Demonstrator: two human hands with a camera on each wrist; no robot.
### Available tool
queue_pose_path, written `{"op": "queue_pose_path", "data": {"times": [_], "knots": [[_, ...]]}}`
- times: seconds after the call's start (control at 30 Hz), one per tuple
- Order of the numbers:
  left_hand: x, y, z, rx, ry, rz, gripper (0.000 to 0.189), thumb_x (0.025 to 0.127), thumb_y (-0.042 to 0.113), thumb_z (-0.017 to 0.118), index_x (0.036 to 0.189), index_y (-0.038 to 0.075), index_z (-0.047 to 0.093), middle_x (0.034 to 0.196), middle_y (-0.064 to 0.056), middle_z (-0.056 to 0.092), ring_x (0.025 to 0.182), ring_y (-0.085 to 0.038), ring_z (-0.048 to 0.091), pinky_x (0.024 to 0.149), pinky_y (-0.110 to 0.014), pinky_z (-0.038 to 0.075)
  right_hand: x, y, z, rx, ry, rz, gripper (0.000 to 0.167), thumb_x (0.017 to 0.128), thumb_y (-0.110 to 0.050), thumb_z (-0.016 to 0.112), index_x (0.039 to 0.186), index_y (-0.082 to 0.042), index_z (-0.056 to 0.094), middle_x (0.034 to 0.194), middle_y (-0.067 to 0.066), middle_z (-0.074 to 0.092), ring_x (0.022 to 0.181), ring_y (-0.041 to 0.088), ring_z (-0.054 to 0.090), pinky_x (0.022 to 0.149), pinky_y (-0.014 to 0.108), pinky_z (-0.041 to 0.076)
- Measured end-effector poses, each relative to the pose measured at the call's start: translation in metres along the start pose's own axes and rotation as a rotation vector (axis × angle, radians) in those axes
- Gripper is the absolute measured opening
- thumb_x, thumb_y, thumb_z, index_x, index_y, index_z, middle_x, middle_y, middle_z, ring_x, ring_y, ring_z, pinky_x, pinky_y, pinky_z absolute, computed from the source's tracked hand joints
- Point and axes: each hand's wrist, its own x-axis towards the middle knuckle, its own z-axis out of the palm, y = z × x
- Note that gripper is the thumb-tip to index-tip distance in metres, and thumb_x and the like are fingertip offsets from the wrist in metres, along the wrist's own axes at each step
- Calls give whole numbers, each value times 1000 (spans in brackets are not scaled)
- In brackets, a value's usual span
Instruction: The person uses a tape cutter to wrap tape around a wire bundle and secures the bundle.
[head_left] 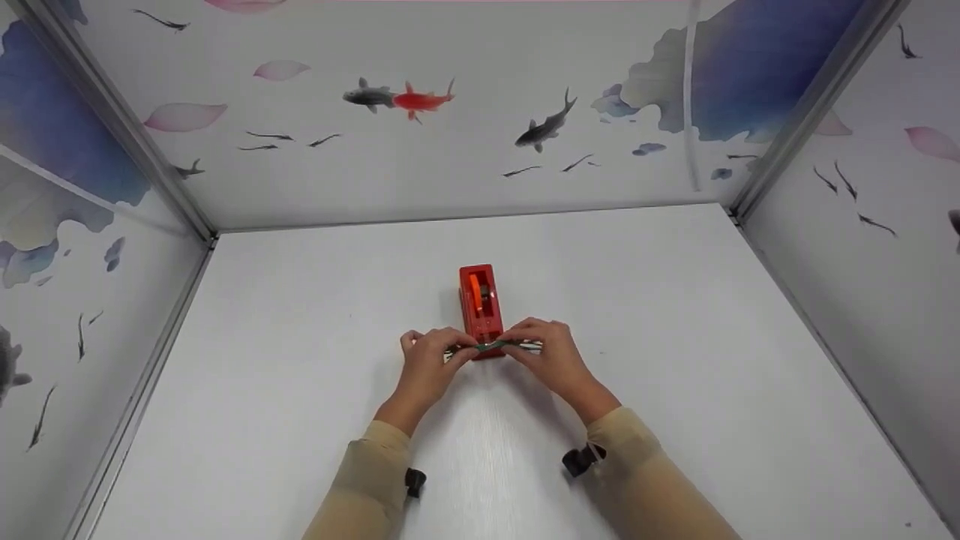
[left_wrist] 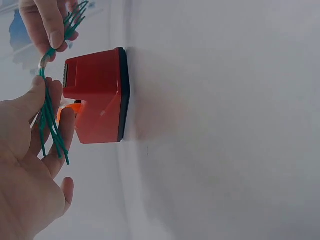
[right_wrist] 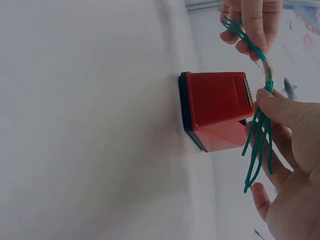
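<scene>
A bundle of thin green wires (head_left: 489, 346) stretches between both hands, with clear tape (right_wrist: 269, 72) around its middle. My left hand (head_left: 431, 361) pinches one side of it between thumb and fingers; the right hand (head_left: 553, 361) pinches the other. Loose wire ends fan out past the fingers in the left wrist view (left_wrist: 59, 142). Right behind the bundle stands a red tape dispenser (head_left: 485, 324) with an orange wheel (head_left: 475, 292). Its toothed cutting edge (right_wrist: 248, 91) faces the hands, and the bundle is held close in front of and above that end.
The dispenser stands on a white table (head_left: 300, 300). Printed panels with fish and petals (head_left: 480, 172) wall in the back and both sides, joined by metal corner posts (head_left: 817, 105). A small dark camera (head_left: 581, 459) sits at the right wrist.
</scene>
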Motion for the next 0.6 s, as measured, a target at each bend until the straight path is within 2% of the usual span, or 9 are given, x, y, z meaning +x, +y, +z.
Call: {"op": "queue_pose_path", "data": {"times": [0.13,0.3,0.43,0.6], "knots": [[0,1,1,3,3,11,11,91,26,79,101,27,78,94,11,74,99,-14,67,110,-55,20,0,4,-1,14,-56,27,18,91,-18,81,108,-25,79,104,-13,76,103,11,69,104,46,42],[-2,0,2,96,32,77,12,89,26,80,101,26,79,94,11,74,98,-13,66,109,-55,24,-2,5,-1,-6,-131,67,19,95,-25,76,114,-26,73,109,-14,74,109,12,66,111,50,26],[-3,1,1,181,63,144,14,88,25,81,102,26,79,96,10,75,98,-13,66,107,-57,27,-2,4,-1,-61,-149,32,21,96,-23,76,117,-26,74,110,-12,73,112,14,66,114,54,21],[-2,2,1,236,105,194,14,88,24,81,101,26,79,97,9,75,99,-14,65,106,-58,29,0,1,-1,-134,-134,-39,16,95,-20,76,111,-22,76,107,-4,70,111,19,64,112,60,21]]}}
